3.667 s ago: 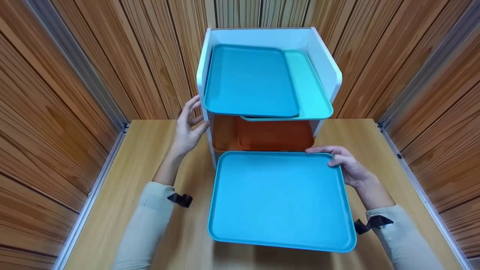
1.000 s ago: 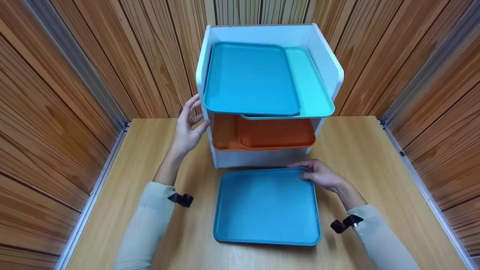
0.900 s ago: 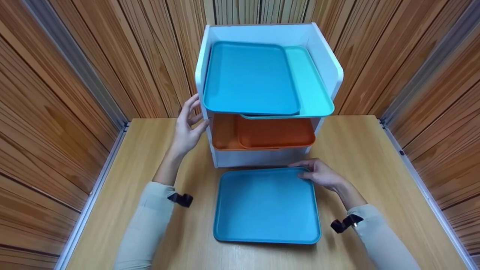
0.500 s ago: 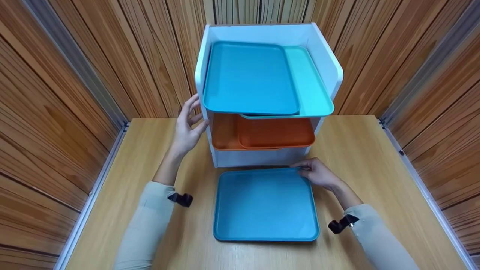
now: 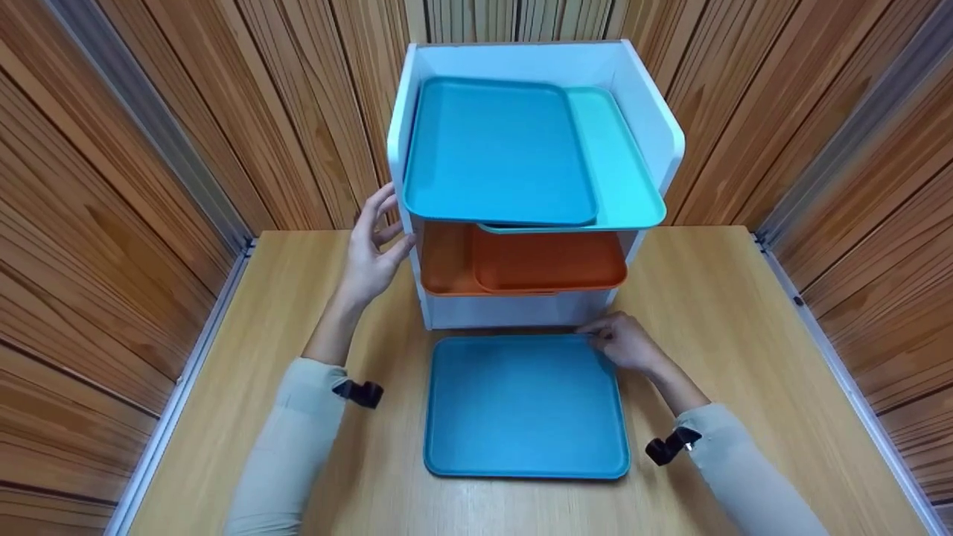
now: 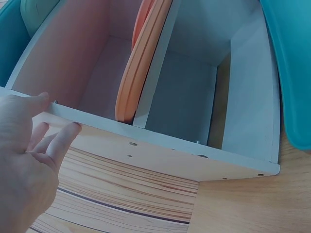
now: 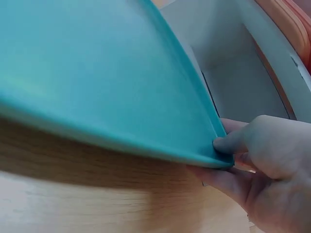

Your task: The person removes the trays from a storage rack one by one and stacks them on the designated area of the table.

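Where the wooden table (image 5: 744, 335) bears the white shelf unit (image 5: 514, 313), the front blue tray (image 5: 525, 409) sits low, just before that unit; the right hand (image 5: 624, 343) pinches 1 tray corner, the far right; the left hand (image 5: 372, 257), thumb and fingers apart, touches the left side panel (image 6: 160, 155).

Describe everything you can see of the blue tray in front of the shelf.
The blue tray is a plain rectangle with rounded corners and a low raised rim, smooth and plastic-looking, its bare face up. It is roughly level, just in front of the shelf. The person's right grip pinches its back right corner, thumb above, fingers below. Whether its underside touches the table is unclear.
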A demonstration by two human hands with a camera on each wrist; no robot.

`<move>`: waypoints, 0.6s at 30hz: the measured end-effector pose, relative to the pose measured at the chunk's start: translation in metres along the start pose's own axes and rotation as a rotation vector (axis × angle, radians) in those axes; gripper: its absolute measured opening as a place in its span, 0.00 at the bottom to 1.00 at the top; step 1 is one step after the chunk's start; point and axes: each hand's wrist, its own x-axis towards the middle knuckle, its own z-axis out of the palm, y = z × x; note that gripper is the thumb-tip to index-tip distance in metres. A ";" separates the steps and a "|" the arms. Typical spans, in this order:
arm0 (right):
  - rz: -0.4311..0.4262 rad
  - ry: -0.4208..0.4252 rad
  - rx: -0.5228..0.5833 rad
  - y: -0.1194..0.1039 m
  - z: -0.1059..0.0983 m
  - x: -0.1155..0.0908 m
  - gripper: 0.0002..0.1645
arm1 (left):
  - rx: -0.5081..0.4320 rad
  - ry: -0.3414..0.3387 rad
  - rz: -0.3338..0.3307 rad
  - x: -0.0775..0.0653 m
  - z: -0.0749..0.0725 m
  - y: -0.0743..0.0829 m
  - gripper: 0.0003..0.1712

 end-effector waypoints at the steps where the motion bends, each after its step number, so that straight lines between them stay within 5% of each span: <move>1: 0.003 0.009 -0.012 0.001 0.001 0.000 0.17 | 0.000 0.001 -0.004 0.000 0.000 0.000 0.40; 18: -0.018 0.070 -0.058 0.013 0.013 0.001 0.15 | -0.007 -0.003 0.015 0.000 0.000 -0.001 0.41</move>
